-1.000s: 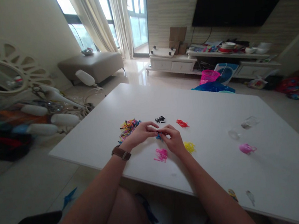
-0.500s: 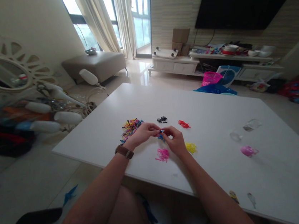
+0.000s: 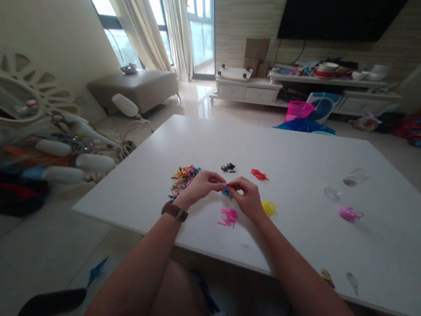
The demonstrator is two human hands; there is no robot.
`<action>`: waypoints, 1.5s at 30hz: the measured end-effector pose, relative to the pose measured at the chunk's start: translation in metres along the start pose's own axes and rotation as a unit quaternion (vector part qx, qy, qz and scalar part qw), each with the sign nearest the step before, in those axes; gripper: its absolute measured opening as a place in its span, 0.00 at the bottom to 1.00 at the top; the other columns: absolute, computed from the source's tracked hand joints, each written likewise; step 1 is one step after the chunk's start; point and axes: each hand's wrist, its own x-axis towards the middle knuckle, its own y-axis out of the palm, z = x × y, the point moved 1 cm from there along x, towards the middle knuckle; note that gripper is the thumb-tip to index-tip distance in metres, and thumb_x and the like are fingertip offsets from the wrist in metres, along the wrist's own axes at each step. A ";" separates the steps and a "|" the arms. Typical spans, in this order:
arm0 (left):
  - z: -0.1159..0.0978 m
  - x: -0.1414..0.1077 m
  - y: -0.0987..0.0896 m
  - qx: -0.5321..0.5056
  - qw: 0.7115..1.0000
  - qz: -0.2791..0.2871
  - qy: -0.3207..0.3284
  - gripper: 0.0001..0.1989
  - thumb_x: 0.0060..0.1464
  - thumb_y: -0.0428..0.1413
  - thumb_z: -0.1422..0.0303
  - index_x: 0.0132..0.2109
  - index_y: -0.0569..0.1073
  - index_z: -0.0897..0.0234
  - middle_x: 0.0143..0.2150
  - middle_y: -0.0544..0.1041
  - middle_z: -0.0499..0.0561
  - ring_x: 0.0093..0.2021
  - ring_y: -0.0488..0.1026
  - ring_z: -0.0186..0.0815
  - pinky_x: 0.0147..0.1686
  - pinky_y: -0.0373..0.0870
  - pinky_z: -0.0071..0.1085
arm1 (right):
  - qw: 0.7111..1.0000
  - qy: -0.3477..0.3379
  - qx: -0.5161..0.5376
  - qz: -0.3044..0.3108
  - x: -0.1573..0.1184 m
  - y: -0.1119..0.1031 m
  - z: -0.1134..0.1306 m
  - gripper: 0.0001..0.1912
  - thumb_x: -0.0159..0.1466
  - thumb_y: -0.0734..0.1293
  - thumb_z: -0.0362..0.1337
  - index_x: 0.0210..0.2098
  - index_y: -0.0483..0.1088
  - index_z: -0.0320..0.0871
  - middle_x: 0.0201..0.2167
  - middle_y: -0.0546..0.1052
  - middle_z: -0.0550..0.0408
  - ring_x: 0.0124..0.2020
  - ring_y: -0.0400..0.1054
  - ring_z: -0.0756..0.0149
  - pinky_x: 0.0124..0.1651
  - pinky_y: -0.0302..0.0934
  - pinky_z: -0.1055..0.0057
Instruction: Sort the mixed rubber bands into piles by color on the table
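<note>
My left hand [image 3: 206, 183], with a brown-strapped watch [image 3: 174, 211] on its wrist, has its fingers pinched together beside a mixed heap of many-coloured small rubber bands [image 3: 183, 179]. My right hand [image 3: 247, 196] is pinched too, its fingertips meeting the left ones. What lies between the fingertips is too small to make out. Just beneath them is a blue pile of bands [image 3: 226, 193], partly covered by the hands. Sorted by colour around them are a black pile [image 3: 229, 167], a red pile [image 3: 259, 174], a yellow pile [image 3: 269, 208] and a pink pile [image 3: 228, 218].
On the right of the white table [image 3: 304, 248] are a clear container [image 3: 356, 177], a clear round piece [image 3: 332, 193] and a pink item with a loop [image 3: 349, 214]. A small yellow figure [image 3: 327, 278] and a clear-and-silver piece [image 3: 353, 282] lie near the front edge.
The fingertips of both hands have drawn closer together, and the bit of blue that showed between them is now covered. The piles stay where they were.
</note>
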 end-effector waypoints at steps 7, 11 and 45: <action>0.000 0.001 -0.002 0.002 1.000 -0.015 0.018 0.10 0.47 0.65 0.67 0.34 0.79 0.70 0.30 0.80 0.55 0.31 0.75 0.32 0.33 0.69 0.27 | 0.999 0.025 0.033 0.004 0.002 -0.004 -0.006 0.05 0.61 0.68 0.37 0.31 0.75 0.43 0.31 0.76 0.54 0.33 0.71 0.66 0.37 0.66 0.69; 0.004 0.004 -0.006 0.004 0.997 -0.069 0.025 0.15 0.46 0.66 0.61 0.36 0.79 0.69 0.28 0.79 0.54 0.29 0.74 0.33 0.31 0.69 0.27 | 0.997 0.036 0.042 0.046 0.003 -0.011 -0.006 0.03 0.59 0.68 0.35 0.30 0.73 0.43 0.29 0.76 0.55 0.32 0.70 0.66 0.37 0.66 0.69; -0.009 -0.016 -0.027 0.082 0.991 0.104 -0.005 0.11 0.48 0.65 0.62 0.34 0.82 0.68 0.29 0.80 0.54 0.29 0.74 0.33 0.31 0.69 0.27 | 0.983 0.039 0.092 0.155 0.001 -0.018 -0.002 0.09 0.59 0.71 0.41 0.27 0.75 0.43 0.27 0.77 0.55 0.30 0.69 0.64 0.37 0.63 0.66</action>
